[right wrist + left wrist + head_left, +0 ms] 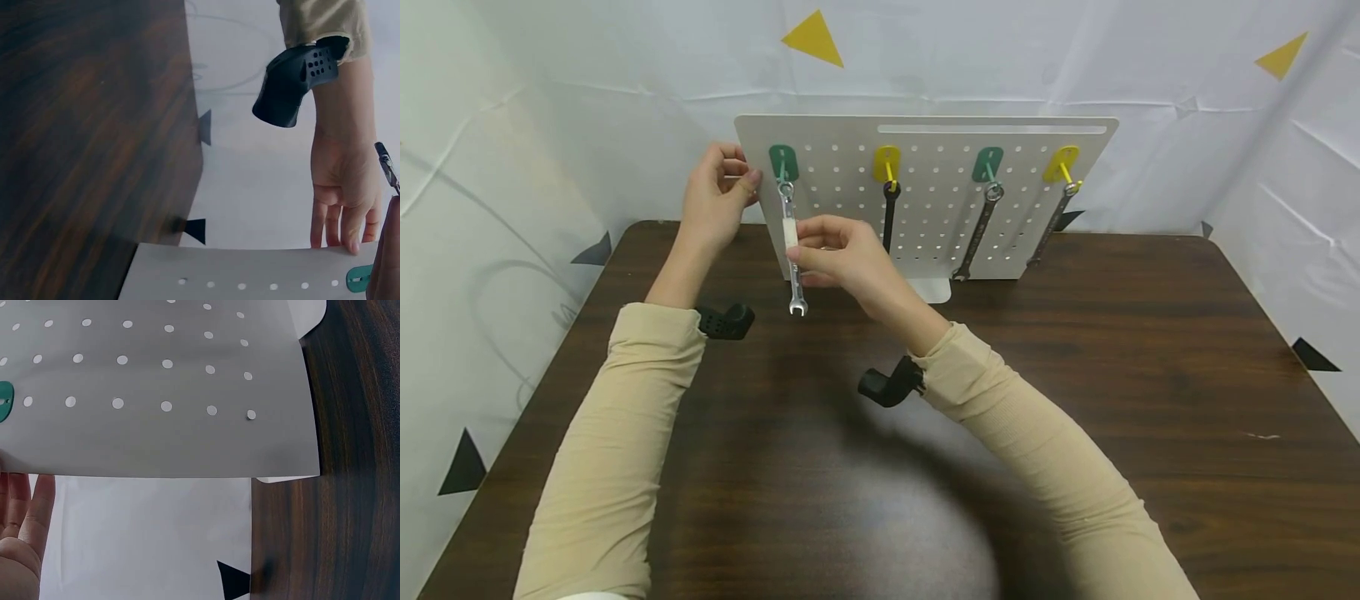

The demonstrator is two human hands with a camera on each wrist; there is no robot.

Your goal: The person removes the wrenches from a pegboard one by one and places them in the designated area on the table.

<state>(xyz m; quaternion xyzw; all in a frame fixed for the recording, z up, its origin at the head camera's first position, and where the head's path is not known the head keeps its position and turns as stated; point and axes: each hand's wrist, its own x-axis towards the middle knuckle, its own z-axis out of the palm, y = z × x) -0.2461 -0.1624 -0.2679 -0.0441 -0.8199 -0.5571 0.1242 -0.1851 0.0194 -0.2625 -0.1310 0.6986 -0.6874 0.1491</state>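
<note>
A light grey pegboard (831,133) stands at the back of the table. My left hand (715,196) grips its left edge, the thumb on the front and the fingers behind. My right hand (850,258) pinches a silver combination wrench (797,292) by the pale band at mid-shaft. That wrench hangs nearly upright, its ring end at the tip of the leftmost green hook (783,160) and its open end downward. In the right wrist view only part of my right hand (384,256) and the wrench's open end (386,164) show at the right edge.
To the right, a black wrench (890,218) hangs on a yellow hook (887,157), another wrench (977,237) on a green hook (987,162), and one more (1051,225) on a yellow hook (1062,162). The board's foot (932,290) rests on the dark wooden table (1112,400).
</note>
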